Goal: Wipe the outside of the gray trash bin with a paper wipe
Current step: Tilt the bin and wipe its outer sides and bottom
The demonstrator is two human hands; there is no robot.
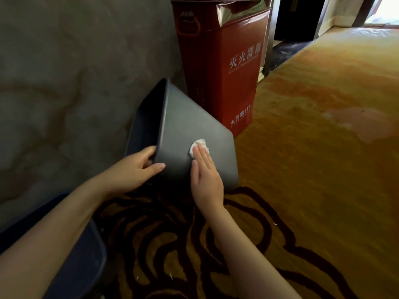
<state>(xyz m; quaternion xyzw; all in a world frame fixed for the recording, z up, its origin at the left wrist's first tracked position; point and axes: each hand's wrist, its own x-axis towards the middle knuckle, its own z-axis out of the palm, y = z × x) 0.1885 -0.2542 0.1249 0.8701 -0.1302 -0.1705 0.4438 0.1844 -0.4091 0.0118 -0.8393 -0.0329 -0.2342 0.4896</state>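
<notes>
Both forearms reach in from the bottom edge. Left hand [138, 167] clamps the rim of the tilted gray trash bin [190, 126] on the carpet [302, 169]; right hand [206, 175], fingers flat together, presses the paper wipe [199, 145] against its outer wall.

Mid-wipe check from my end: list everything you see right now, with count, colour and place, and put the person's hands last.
trash bin: 1, gray, tipped toward the wall, centre of view, on the carpet
paper wipe: 1, white, crumpled, pressed on the bin's outer side
fire extinguisher box: 1, red with white lettering, upright behind the bin, against the wall
second container: 1, dark blue, lower left, only partly in view
carpet: 1, gold with dark swirl pattern, covering the floor
wall: 1, gray, mottled, left side
doorway: 1, bright, top right
left hand: 1, gripping the bin's rim
right hand: 1, flat on the wipe, fingers extended
</notes>
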